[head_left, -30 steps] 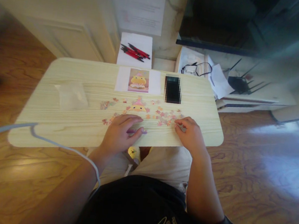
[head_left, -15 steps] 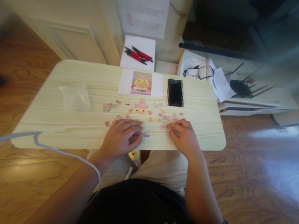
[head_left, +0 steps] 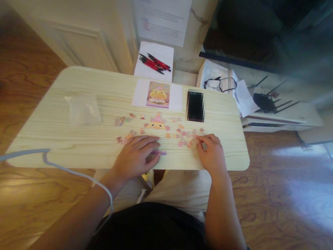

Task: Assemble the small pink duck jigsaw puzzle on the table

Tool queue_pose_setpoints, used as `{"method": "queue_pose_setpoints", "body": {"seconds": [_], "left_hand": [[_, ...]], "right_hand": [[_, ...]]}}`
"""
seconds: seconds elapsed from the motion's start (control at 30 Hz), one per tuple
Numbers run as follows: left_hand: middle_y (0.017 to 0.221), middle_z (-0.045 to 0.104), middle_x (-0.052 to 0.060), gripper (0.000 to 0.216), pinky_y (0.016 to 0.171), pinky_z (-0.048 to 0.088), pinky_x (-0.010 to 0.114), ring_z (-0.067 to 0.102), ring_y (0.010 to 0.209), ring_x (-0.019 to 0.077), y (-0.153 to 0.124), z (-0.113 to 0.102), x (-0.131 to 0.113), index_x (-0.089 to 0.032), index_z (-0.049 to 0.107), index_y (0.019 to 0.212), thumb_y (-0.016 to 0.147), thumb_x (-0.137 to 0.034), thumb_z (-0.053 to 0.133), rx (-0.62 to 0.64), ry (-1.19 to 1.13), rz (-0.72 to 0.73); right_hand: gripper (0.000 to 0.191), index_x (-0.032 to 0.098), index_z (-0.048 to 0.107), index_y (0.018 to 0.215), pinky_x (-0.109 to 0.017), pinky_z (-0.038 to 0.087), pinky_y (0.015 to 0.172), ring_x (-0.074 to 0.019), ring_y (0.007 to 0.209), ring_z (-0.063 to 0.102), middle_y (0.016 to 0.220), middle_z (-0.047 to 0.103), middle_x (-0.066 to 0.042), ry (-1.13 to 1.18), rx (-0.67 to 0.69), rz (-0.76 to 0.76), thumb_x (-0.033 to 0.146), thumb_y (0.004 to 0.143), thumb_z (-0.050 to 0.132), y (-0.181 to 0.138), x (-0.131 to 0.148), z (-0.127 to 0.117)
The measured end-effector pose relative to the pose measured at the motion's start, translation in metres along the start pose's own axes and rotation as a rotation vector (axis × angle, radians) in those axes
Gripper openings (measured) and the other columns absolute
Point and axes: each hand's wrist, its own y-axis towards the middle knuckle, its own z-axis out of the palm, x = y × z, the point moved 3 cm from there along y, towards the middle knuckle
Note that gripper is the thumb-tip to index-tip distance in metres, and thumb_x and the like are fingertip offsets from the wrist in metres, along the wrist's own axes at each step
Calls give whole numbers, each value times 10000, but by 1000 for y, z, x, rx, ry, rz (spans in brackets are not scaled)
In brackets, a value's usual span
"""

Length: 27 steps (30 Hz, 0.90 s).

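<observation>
On the pale wooden table, my left hand [head_left: 139, 152] lies palm down with its fingers stretched out, partly covering the lower puzzle pieces. A short purple strip of puzzle [head_left: 163, 153] shows beside its fingertips. Above it is a partly joined puzzle section [head_left: 156, 124] with a yellow face and a pink hat. At the right, my right hand [head_left: 211, 153] has its index finger on the loose puzzle pieces [head_left: 185, 134]; its thumb is apart and no piece shows between them. More loose pieces [head_left: 126, 137] lie left of centre, some near my left hand.
A printed picture of the yellow figure [head_left: 158, 95] lies at the table's back, beside a pixelated dark phone-like object [head_left: 196, 106]. A clear plastic bag [head_left: 84, 109] is at left. Red and black pens [head_left: 154, 63] rest on white paper behind the table. A grey cable [head_left: 73, 172] crosses my left forearm.
My right hand has moved a little to the right over the loose pieces, and its thumb and index finger look wider apart. My left hand stays nearly in place. The camera view shifts slightly.
</observation>
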Motion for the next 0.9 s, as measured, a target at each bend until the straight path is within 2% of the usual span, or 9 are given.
{"method": "queue_pose_setpoints", "body": {"seconds": [0.17, 0.47, 0.63, 0.9], "left_hand": [[1354, 714, 49, 238, 1112, 481, 504, 650, 1271, 289, 0, 1, 3, -290, 724, 1143, 916, -328, 664, 1, -4, 14], [1381, 698, 52, 349, 1107, 473, 513, 640, 1283, 305, 0, 0, 4, -299, 691, 1243, 898, -355, 683, 2, 3, 25], [1392, 693, 49, 353, 1106, 463, 523, 637, 1281, 309, 1, 1, 4, -293, 680, 1249, 904, -370, 681, 15, 28, 38], [1370, 703, 53, 326, 1081, 491, 494, 655, 1258, 289, -1, 1, 3, -274, 689, 1227, 910, -347, 676, 7, 34, 64]], "right_hand": [[229, 248, 798, 1068, -471, 555, 937, -293, 1023, 656, 1023, 703, -99, -39, -15, 56, 270, 956, 600, 3, -15, -9], [243, 227, 785, 1068, -435, 559, 891, -255, 891, 659, 1021, 699, -90, -73, -78, 139, 236, 918, 594, 3, -31, -21], [228, 230, 785, 1053, -422, 556, 884, -249, 878, 661, 1014, 705, -85, -67, -68, 140, 233, 909, 608, 3, -33, -23], [215, 220, 774, 1094, -415, 545, 913, -247, 940, 663, 1072, 712, -79, -27, -11, 118, 298, 932, 656, -1, -25, -12]]}}
